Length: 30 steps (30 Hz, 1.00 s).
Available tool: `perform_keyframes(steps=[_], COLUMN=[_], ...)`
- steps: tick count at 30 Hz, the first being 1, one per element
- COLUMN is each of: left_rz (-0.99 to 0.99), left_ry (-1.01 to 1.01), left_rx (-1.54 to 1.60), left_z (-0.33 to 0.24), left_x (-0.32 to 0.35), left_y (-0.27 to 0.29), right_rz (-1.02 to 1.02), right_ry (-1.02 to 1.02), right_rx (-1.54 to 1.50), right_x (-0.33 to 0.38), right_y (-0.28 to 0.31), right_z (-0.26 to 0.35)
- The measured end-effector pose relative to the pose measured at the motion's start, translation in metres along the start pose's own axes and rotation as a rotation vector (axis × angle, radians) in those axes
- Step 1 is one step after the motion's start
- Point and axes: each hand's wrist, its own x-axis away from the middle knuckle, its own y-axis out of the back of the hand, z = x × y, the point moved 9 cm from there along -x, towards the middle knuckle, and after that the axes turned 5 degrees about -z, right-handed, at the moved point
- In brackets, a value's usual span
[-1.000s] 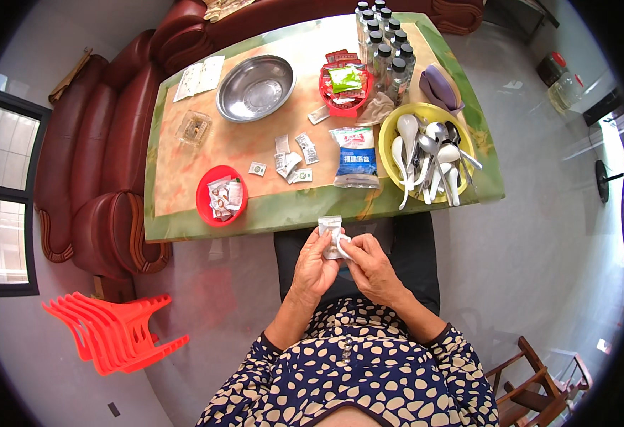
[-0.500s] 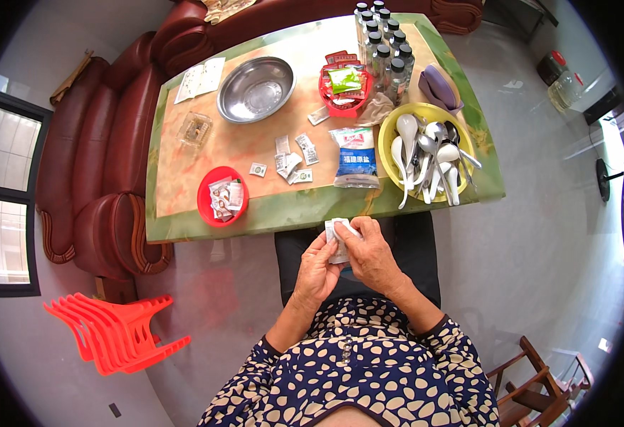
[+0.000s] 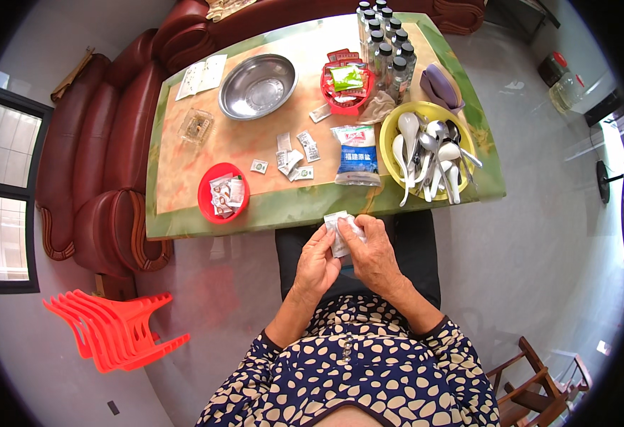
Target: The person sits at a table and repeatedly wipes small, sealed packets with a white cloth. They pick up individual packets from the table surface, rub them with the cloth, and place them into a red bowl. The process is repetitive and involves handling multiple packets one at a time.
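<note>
Between my two hands, just off the table's front edge, is a small white sachet. My left hand pinches its left side, thumb on top. My right hand grips the right side, its thumb pressed over the front and hiding part of it. Beyond them on the table lie several loose white sachets. A red bowl with more sachets stands at the front left. Ahead of my hands rests a blue-and-white plastic bag of what looks like salt.
A yellow basin of spoons and ladles stands right, near several black-capped clear bottles. A red basket of packets, a steel bowl, a clear box and white paper lie farther back. Red plastic stools stand at left.
Both hands still hold the sachet and have shifted only slightly. A little more of the sachet's upper edge shows above the fingers. The objects on the table have not moved.
</note>
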Motion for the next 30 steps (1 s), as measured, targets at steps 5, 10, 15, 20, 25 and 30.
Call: perform_keyframes(steps=[5, 10, 15, 20, 25, 30], left_rz=[-0.049, -0.065, -0.053, -0.052, -0.022, -0.030], left_ry=[-0.056, -0.068, -0.066, -0.053, -0.020, -0.065], left_rx=[0.061, 0.080, 0.127, 0.101, 0.116, 0.084], left_z=[-0.006, -0.012, -0.015, -0.009, -0.004, -0.011], left_x=[-0.007, -0.004, 0.001, -0.001, 0.004, 0.003], left_y=[0.008, 0.010, -0.001, 0.004, -0.002, 0.001], right_rz=[0.113, 0.142, 0.031, 0.105, 0.004, 0.150], right_ry=[0.009, 0.032, 0.042, 0.030, -0.024, -0.018], right_rx=[-0.040, -0.171, 0.048, -0.140, -0.036, -0.179], right_x=[0.022, 0.022, 0.022, 0.022, 0.010, 0.023], right_y=[-0.012, -0.008, -0.004, -0.003, 0.006, -0.003], right_z=[0.011, 0.016, 0.014, 0.018, 0.003, 0.005])
